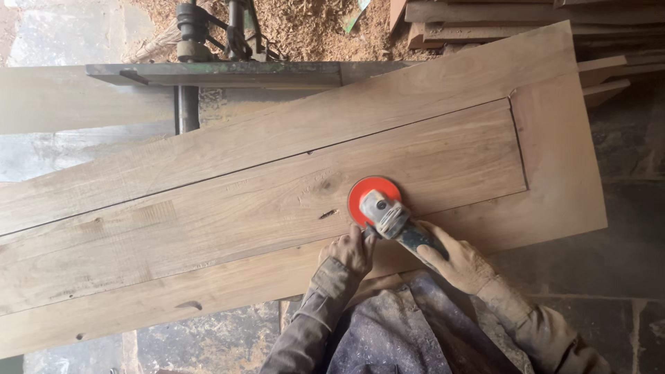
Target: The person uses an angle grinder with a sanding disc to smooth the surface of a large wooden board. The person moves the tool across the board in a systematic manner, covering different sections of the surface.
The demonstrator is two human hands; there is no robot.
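An angle grinder (388, 216) with a round orange-red disc (371, 194) and a dusty grey head lay flat on a long wooden door panel (263, 208) just right of the frame's centre. The right hand (457, 260) had its fingers clamped around the dark body of the tool; the left hand (352, 251) gripped it near the head, fingers curled together. Sawdust coated both sleeves. The panel's left end ran out of frame, and the grinder's handle was hidden under the right hand.

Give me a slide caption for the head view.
Both hands, left and right, hold an angle grinder on a wooden door panel.
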